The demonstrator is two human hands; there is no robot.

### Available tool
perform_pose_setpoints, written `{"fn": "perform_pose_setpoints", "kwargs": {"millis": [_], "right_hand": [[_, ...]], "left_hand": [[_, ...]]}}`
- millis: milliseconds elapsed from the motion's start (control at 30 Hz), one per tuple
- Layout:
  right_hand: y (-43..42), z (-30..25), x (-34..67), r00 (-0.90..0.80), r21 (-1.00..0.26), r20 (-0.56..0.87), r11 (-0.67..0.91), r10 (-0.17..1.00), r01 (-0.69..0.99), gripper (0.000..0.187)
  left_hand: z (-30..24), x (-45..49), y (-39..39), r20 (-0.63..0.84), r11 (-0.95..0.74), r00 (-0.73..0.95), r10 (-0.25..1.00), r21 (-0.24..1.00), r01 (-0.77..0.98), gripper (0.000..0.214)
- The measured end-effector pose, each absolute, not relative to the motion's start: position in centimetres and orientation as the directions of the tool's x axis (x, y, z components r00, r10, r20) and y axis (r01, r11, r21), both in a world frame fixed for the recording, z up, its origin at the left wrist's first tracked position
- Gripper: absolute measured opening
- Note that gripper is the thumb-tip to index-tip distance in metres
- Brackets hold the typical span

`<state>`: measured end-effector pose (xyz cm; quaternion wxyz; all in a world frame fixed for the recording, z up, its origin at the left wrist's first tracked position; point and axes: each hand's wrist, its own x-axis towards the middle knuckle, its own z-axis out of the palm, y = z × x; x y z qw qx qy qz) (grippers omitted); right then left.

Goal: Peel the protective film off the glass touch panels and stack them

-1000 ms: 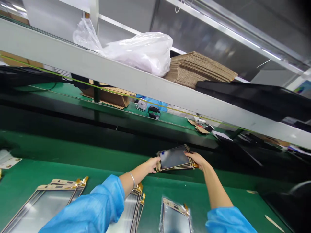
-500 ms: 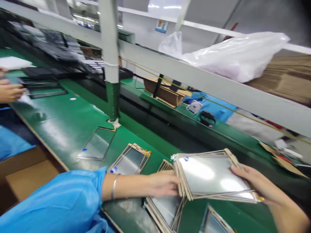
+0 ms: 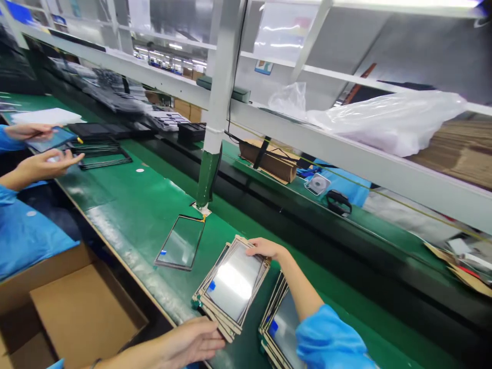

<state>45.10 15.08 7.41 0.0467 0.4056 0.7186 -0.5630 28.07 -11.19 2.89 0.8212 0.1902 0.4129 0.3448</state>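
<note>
A: Your green bench [image 3: 126, 199] carries one black-framed touch panel [image 3: 181, 243]; near it, you have a stack of touch panels [image 3: 236, 282] between your hands.
B: And your grip?
A: Your right hand [image 3: 265, 249] pinches the far end, thumb over the glass; your left hand [image 3: 202, 338] has its fingers at the near edge, how firmly I can't tell.
B: Then your stack could fan apart: its edges sit askew, and a tilt might slide one loose. You might also bump the neighbouring pile [image 3: 283, 315] if your right sleeve [image 3: 330, 338] dips.

Right fingers [image 3: 252, 251] hold stacked panels [image 3: 235, 279], left fingers [image 3: 212, 345] touching their edge.
</note>
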Motion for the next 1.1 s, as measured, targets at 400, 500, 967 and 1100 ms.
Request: {"fn": "perform_pose_setpoints", "kwargs": {"millis": [400,500,967,1100], "right_hand": [[13.6,7.6,41.8,-0.529,-0.574,-0.368,0.261,0.765,0.776,0.003],[8.9,9.2,43.5,-0.462,-0.579,-0.128,0.312,0.877,0.753,0.021],[-13.5,-1.2,77.1,0.687,-0.628,0.127,-0.479,0.715,0.614,0.031],[-13.9,-3.2,79.0,0.728,-0.715,0.022,-0.498,0.686,0.491,0.034]], "left_hand": [[2.0,25.5,-9.3,-0.575,0.786,0.618,0.537,0.607,-0.118,0.044],[2.4,25.9,-9.5,-0.578,0.794,0.71,0.402,0.607,0.046,0.044],[5.2,55.5,-5.4,-0.512,0.759,0.722,0.466,0.651,-0.028,0.015],[3.3,60.0,-4.3,-0.58,0.722,0.648,0.493,0.689,0.068,0.027]]}}
